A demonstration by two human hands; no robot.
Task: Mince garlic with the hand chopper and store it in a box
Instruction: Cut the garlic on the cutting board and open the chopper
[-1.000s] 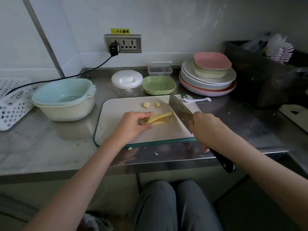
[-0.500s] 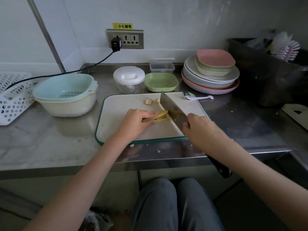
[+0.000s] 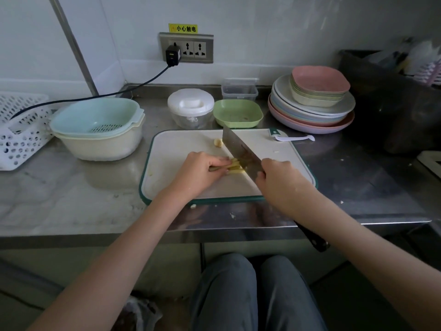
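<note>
**On the board, cleaver meets yellow strips**

On the white cutting board (image 3: 181,149) with its green rim, the left hand (image 3: 202,170) curls its fingers down over a small bundle of pale yellow strips (image 3: 235,164), pinning them flat. The right hand (image 3: 278,179) grips the cleaver (image 3: 241,151) where blade meets handle; the blade stands on edge, slanting away to the left, its edge touching the strips just beside the left fingertips. The dark handle end sticks out past the wrist, over the counter edge. One peeled garlic clove (image 3: 217,142) lies on the board just left of the blade's far end.

Behind the board stand the hand chopper (image 3: 191,107), lid on, a green dish (image 3: 237,113) just beside it, and the clear box (image 3: 239,89) against the wall. Right of those sits a stack of plates (image 3: 312,108); a white spoon (image 3: 294,138) lies at the board's far right corner. A blue colander in a cream bowl (image 3: 97,127) stands to the left, near a white basket (image 3: 19,130).
</note>
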